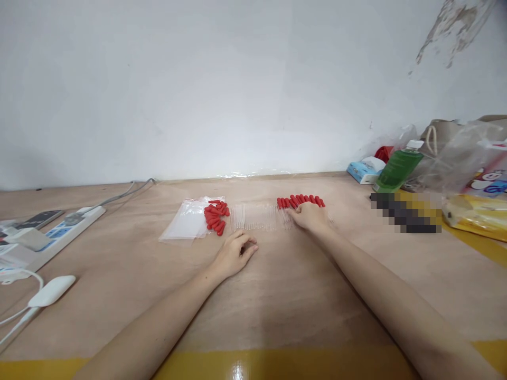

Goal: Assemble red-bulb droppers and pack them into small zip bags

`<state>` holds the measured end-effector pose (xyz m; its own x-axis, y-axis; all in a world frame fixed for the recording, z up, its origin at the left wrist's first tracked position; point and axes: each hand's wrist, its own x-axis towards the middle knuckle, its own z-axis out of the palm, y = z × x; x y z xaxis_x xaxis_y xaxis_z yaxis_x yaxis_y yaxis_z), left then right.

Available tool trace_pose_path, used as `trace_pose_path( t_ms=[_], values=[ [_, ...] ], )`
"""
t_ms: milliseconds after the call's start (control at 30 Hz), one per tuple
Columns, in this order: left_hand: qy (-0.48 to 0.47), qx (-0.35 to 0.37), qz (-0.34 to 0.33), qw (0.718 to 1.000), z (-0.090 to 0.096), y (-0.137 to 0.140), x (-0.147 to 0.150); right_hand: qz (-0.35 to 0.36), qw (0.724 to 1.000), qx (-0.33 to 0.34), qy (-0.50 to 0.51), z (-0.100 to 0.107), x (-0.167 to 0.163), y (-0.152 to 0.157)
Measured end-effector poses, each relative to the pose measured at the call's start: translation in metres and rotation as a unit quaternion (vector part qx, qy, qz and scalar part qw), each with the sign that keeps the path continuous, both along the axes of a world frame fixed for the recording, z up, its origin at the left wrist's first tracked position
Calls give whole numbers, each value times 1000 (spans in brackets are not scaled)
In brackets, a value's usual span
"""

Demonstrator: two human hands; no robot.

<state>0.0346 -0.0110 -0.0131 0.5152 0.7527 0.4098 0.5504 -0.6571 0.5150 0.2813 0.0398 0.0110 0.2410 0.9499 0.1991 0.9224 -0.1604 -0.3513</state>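
My left hand rests on the table with its fingers loosely curled. A gap shows between thumb and fingertips, and nothing is in it. Just beyond it lie thin clear glass dropper tubes, side by side in a row. Left of the tubes is a pile of loose red rubber bulbs. My right hand is closed over the near side of a row of droppers with red bulbs. Its fingers partly cover their glass stems, and what they grip, if anything, is hidden.
Clear plastic bags lie left of the red pile. At far left are a power strip, a phone and a white adapter with cables. A green bottle, a tissue pack and plastic bags stand at right.
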Motion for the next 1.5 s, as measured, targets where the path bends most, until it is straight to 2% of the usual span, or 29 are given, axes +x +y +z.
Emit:
trace_pose_path(
  t_ms=[100, 167, 267, 367, 467, 567, 667, 767, 867, 967, 1067, 1233, 1367, 1500],
  values=[
    [6, 2, 0, 1000, 1, 0, 0, 7, 998, 57, 2, 2, -6, -5],
    [7, 4, 0, 1000, 2, 0, 0, 41, 996, 75, 0, 4, -14, -8],
    [6, 9, 2, 1000, 1, 1, -1, 76, 995, 42, -42, 3, -30, -8],
    [6, 10, 2, 1000, 0, -2, 0, 48, 994, -16, -99, 1, -43, -2],
    [1, 24, 9, 1000, 3, -5, 3, 34, 992, -38, -115, 0, -50, 6],
    [-42, 94, 75, 992, 17, 4, -3, 37, 991, -46, -118, 1, -54, 10],
    [-41, 140, 193, 970, 39, 37, -25, 35, 991, -44, -120, 3, -54, 5],
    [98, 100, 277, 950, 58, 85, -55, 43, 989, 33, -140, 2, -49, -8],
    [163, 63, 249, 953, 68, 126, -76, 134, 968, 147, -154, -4, -36, -28],
    [218, 30, 211, 952, 69, 148, -81, 257, 926, 227, -155, -14, -22, -49],
    [254, 4, 201, 946, 69, 159, -77, 293, 901, 275, -167, -21, -15, -63],
    [270, -17, 202, 941, 68, 165, -70, 289, 898, 294, -151, -25, -15, -66],
    [242, -21, 198, 950, 68, 167, -71, 291, 899, 289, -152, -26, -15, -63],
    [168, 6, 216, 962, 74, 162, -71, 290, 899, 298, -137, -30, -12, -63]
  ],
)
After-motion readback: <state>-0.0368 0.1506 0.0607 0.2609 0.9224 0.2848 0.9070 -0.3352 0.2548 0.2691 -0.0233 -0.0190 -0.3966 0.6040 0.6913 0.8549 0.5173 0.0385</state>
